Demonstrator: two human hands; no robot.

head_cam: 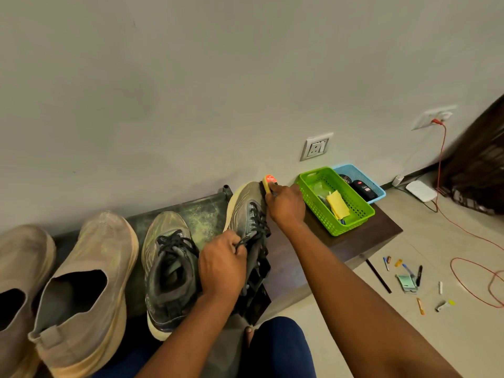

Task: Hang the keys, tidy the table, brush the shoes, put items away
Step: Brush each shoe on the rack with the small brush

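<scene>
A grey laced sneaker (246,203) stands tilted on its side on the low dark table (362,238). My left hand (222,264) grips it at the laces and tongue. My right hand (286,204) holds a yellow shoe brush (268,182) with black bristles against the sneaker's toe. Its twin sneaker (170,271) sits flat just to the left. Two beige slip-on shoes (87,285) (19,282) stand further left.
A green basket (336,201) with a yellow cloth and a blue basket (360,184) with dark polish containers stand at the table's right end. Pens and small items (411,279) lie scattered on the floor. A red cable (469,271) loops on the floor at right.
</scene>
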